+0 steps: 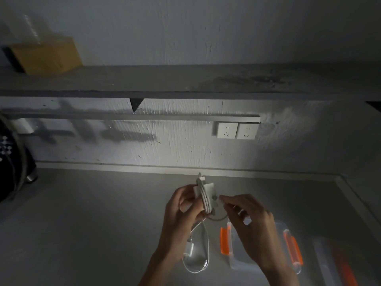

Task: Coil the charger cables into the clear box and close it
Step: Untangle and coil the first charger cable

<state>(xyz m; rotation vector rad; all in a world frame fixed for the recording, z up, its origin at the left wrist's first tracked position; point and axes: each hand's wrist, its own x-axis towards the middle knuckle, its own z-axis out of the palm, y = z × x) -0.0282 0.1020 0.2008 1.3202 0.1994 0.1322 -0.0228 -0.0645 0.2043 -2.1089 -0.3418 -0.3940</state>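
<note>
Dim grey tabletop (82, 223) against a white wall with two sockets (236, 130). My left hand (181, 211) grips a white charger brick (209, 188) above the tabletop's front middle, with its cable (206, 200) wound lengthwise round it. My right hand (251, 223) pinches the loose cable end (221, 198) just beside the brick, a short loop hanging between. Second charger (190, 251) lies on the tabletop under my left wrist, loosely looped. Clear box (237, 259) with orange latches (224, 241) sits under my right hand, front right. What looks like its lid (329, 261) is near the right edge, blurred.
</note>
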